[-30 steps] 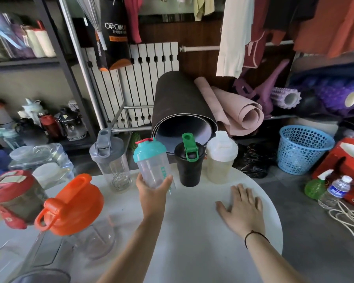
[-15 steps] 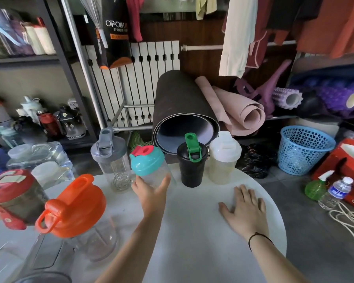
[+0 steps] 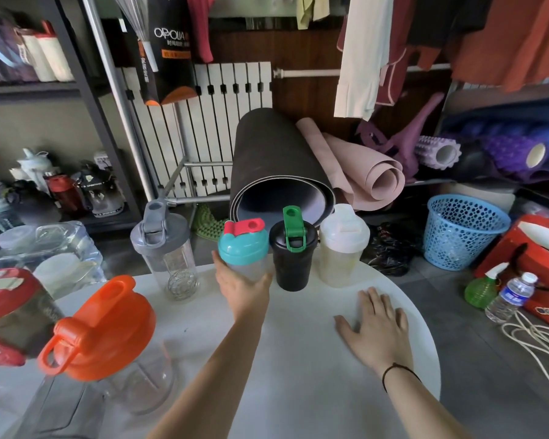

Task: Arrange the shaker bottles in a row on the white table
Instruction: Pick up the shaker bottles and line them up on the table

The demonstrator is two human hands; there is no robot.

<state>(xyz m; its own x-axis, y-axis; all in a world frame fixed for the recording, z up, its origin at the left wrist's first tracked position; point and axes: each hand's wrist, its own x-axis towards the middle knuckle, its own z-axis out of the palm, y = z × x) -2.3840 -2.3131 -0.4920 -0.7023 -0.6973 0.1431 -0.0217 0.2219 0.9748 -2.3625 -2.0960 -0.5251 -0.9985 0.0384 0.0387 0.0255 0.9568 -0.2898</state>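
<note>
From the head camera, the left hand (image 3: 243, 288) is wrapped around the clear body of a shaker with a teal lid (image 3: 244, 252) and a red flip cap, holding it at the far edge of the round white tabletop (image 3: 314, 391); whether its base touches the surface cannot be told, since the hand covers it. Just to its right stands a black shaker (image 3: 292, 258) with a green flip cap, its side touching or nearly touching the teal-lidded one, and right beside that is a cloudy white shaker (image 3: 343, 248), so these three form a close line along the far rim. To the left, a little apart from the line, a clear shaker with a grey lid (image 3: 165, 248) stands upright with a wire ball visible in its bottom. The right hand (image 3: 374, 327) lies flat, palm down and fingers spread, on the tabletop in front of the white shaker, holding nothing; a dark band circles that wrist. Near the camera on the left are a clear bottle with a big orange lid (image 3: 105, 327) and, at the edge, a dark one with a red lid (image 3: 10, 312), both blurred. On the floor to the right sits a blue basket (image 3: 463, 232).
</note>
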